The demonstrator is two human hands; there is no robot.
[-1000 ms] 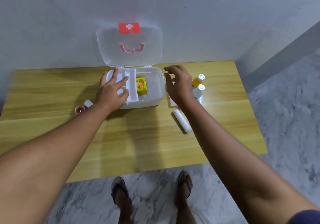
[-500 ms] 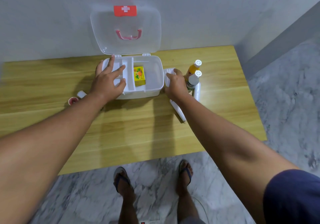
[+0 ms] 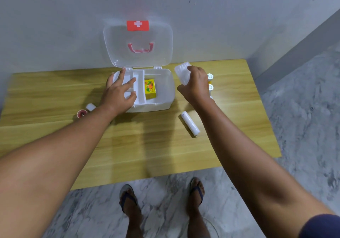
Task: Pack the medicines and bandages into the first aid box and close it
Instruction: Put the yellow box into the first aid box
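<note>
The white first aid box (image 3: 166,97) stands open on the wooden table, its clear lid (image 3: 138,40) upright against the wall. A yellow medicine carton (image 3: 150,90) lies inside, beside the white inner tray (image 3: 139,88). My left hand (image 3: 119,94) rests flat on that tray at the box's left side. My right hand (image 3: 196,85) holds a white packet (image 3: 181,71) lifted just right of the box. A white bandage roll (image 3: 190,124) lies on the table in front of it. Two bottles with white caps (image 3: 210,81) stand behind my right hand, mostly hidden.
A red-rimmed tape roll (image 3: 81,113) and a small white item (image 3: 90,107) lie left of the box. The table (image 3: 147,145) stands against a grey wall. My feet in sandals stand on marble floor below the table's near edge.
My right hand has closed on the white packet and raised it off the table beside the box. My left hand has stayed on the tray.
</note>
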